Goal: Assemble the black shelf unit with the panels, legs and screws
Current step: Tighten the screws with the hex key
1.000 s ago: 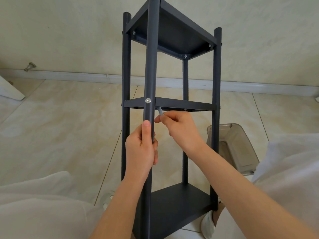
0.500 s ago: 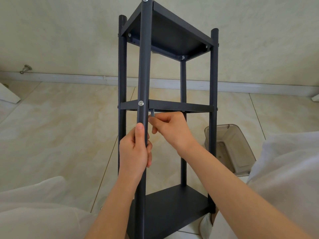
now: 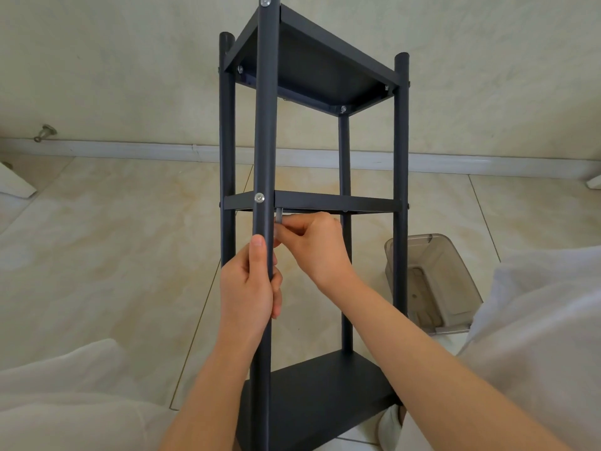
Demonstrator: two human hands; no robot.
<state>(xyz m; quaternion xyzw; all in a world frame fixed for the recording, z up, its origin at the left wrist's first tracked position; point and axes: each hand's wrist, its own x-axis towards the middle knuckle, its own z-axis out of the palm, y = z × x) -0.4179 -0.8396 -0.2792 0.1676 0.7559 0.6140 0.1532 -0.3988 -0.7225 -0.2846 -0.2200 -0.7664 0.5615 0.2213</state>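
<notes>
The black shelf unit [image 3: 312, 203] stands on the tiled floor between my knees, with three panels and four round legs. My left hand [image 3: 250, 288] grips the nearest leg [image 3: 265, 125] just below the middle panel. A silver screw head [image 3: 259, 198] shows on that leg at the middle panel's height. My right hand [image 3: 312, 242] reaches behind that leg and pinches a small grey hex key [image 3: 279, 218], whose tip points up at the underside of the middle panel's near corner. More screw heads show under the top panel [image 3: 312, 66].
A clear grey plastic box [image 3: 432, 281] lies on the floor to the right behind the far right leg. A white baseboard [image 3: 130, 149] runs along the wall, with a metal doorstop [image 3: 44, 133] at the left. My pale trouser legs fill both lower corners.
My right hand with the hex key has moved left and closer to the near leg, bringing the key upright under the middle panel. My left hand keeps its grip.
</notes>
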